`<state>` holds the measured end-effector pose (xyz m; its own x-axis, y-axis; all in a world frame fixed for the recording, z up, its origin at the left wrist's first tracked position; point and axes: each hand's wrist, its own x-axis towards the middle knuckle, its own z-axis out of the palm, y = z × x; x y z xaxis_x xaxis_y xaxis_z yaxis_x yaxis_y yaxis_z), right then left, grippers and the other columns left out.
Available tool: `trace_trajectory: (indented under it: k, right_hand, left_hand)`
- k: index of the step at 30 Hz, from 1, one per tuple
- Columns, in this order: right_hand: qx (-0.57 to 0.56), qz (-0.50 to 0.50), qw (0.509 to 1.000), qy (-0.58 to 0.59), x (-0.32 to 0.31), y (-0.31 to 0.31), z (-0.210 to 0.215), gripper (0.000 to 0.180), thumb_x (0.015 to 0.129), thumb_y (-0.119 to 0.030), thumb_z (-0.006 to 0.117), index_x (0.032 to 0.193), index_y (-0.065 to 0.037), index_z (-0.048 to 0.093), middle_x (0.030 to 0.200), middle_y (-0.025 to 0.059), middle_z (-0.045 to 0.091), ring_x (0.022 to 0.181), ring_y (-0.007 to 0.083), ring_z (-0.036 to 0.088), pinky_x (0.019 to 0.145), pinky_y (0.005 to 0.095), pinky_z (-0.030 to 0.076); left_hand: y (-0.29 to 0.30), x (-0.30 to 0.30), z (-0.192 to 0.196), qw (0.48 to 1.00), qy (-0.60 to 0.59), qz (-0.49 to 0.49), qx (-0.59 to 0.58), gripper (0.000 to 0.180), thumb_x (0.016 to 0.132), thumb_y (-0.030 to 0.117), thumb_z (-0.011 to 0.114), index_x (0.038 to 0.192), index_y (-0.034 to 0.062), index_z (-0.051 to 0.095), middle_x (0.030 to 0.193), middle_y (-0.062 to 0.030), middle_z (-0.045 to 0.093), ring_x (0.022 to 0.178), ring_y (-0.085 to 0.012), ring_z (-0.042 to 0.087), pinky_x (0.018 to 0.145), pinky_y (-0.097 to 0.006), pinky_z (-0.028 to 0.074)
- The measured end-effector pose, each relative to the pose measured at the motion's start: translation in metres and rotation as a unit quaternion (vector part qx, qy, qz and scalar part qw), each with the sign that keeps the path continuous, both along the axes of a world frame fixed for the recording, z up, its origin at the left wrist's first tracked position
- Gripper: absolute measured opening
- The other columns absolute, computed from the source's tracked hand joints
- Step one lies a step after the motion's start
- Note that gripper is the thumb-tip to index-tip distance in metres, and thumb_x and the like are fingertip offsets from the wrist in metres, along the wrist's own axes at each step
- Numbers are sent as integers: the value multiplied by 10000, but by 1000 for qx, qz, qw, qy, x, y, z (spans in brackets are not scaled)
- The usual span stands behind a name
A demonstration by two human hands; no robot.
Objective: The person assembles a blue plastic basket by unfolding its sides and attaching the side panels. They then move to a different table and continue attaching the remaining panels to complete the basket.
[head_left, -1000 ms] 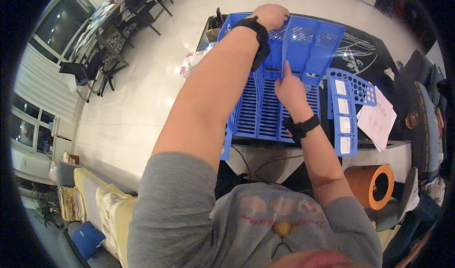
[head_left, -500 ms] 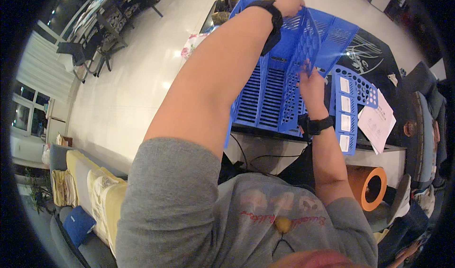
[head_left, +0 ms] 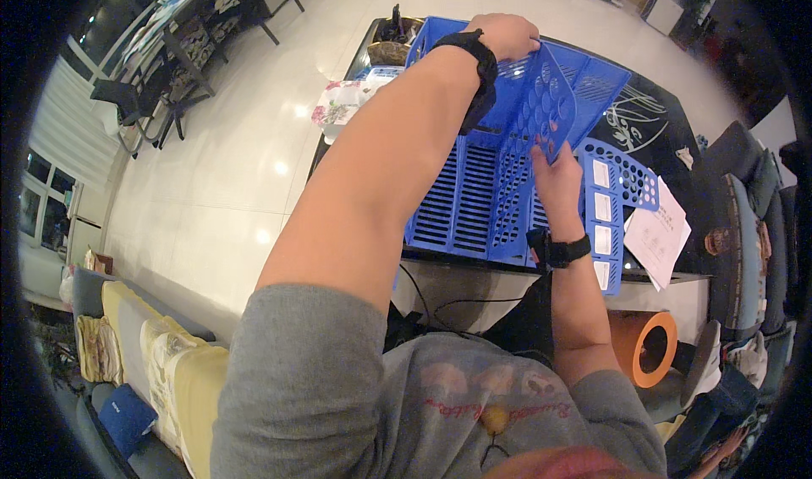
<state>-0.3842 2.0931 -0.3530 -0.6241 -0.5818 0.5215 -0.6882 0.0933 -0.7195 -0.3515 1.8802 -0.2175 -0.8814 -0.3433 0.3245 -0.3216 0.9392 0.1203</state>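
Note:
A blue plastic file rack (head_left: 436, 212) with slotted compartments stands on the dark table in front of me. Between two compartments an upright blue divider panel (head_left: 548, 90) with round holes sits in it, leaning slightly. Reaching over the rack, my left hand (head_left: 507, 35) is closed on the panel's top far corner, its fingertips partly hidden. My right hand (head_left: 557, 178) pinches the near edge of the same panel, thumb up against it. Just right of that wrist lies a loose blue front strip (head_left: 602, 208) with white label windows.
Another blue piece with holes (head_left: 639, 183) and white paper sheets (head_left: 658, 233) lie on the black table (head_left: 677, 132). A bowl (head_left: 391, 52) and a flowered item (head_left: 338, 102) are at the far left. An orange roller (head_left: 651, 348) stands below, near another person's foot.
The view has tilted slightly, so the rack sits lower in the picture. Both hands stay on the divider panel, which is turned a little more toward me.

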Motion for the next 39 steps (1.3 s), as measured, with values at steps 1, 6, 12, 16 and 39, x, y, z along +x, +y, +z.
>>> trace_trajectory:
  k: [1, 6, 12, 16, 39]
  right_hand:
    - [7, -12, 1000, -4, 1, 0, 12, 414, 858, -129, 626, 1261, -79, 547, 913, 217, 667, 804, 368, 662, 690, 411, 513]
    - [-83, -48, 987, 132, 1, -21, 82, 386, 856, -138, 595, 1231, -56, 557, 944, 225, 670, 868, 392, 652, 728, 443, 520]
    - [174, -79, 958, 212, -14, -51, 126, 248, 881, -181, 489, 1033, -40, 624, 929, 232, 666, 885, 408, 641, 766, 497, 514]
    - [189, -80, 950, 234, -15, -54, 124, 199, 874, -168, 502, 956, -39, 630, 923, 240, 664, 872, 411, 647, 760, 498, 520]
    - [244, -89, 928, 266, -29, -69, 131, 224, 860, -150, 507, 856, 11, 663, 905, 262, 662, 865, 418, 653, 766, 484, 534]
  left_hand:
    - [1, 0, 0, 1000, -1, 10, 2, 312, 913, 366, 515, 1098, 159, 657, 1008, -123, 677, 939, -341, 633, 803, -455, 498]
    - [0, -2, -1, 1000, 9, 11, 3, 315, 908, 364, 511, 1103, 167, 660, 1022, -122, 677, 953, -336, 632, 807, -451, 501]
    - [3, -3, 2, 999, -17, 31, 3, 282, 921, 342, 513, 1108, 191, 659, 1064, -76, 676, 1021, -287, 625, 845, -435, 501]
    - [6, 1, 6, 999, -40, 29, 4, 273, 924, 337, 523, 1114, 197, 659, 1084, -59, 676, 1055, -265, 622, 863, -429, 499]
    - [21, 8, 7, 999, 10, 49, -9, 252, 892, 321, 570, 1037, 155, 692, 1042, -82, 688, 1025, -281, 637, 834, -420, 514]
